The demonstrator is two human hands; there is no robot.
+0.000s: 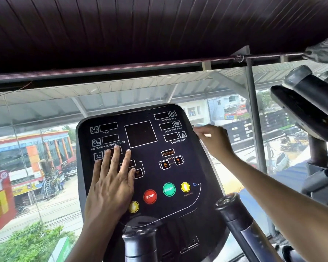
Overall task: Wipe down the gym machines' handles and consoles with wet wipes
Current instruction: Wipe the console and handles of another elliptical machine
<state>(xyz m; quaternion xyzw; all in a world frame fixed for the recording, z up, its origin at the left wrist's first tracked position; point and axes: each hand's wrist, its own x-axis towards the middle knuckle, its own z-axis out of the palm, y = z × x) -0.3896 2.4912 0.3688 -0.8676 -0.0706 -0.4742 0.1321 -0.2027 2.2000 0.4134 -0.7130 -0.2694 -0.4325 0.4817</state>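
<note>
- Behind the machine, a wall of tall glass panes (pixel 45 114) fills the middle of the frame and looks down on a street of shopfronts, under a dark ribbed ceiling (pixel 121 25) across the top.
- At centre stands the black, rounded-corner plastic console (pixel 178 173) of the gym machine, its displays dark, with a red STOP button (pixel 150 196) and a green START button (pixel 169 189) in its lower part.
- From the lower left, the left hand (pixel 112 182) lies flat on the left half of the console, fingers straight and spread, holding nothing; I judge that it braces the panel so it does not rock under wiping.
- From the lower right, the right hand (pixel 214 140) reaches to the console's right edge, fingers curled as if pinching; something pale shows at the fingertips, probably a white wet wipe (pixel 206 135), though it is too blurred to be sure.
- That placement suggests the rim is being wiped, with the panel face and handles to follow.
- Two black cylindrical handles rise at the bottom: one at lower centre (pixel 140 242), one at lower right (pixel 233 210), both untouched.
- At the upper right, a neighbouring machine's black handles (pixel 301 82) lean into view.
</note>
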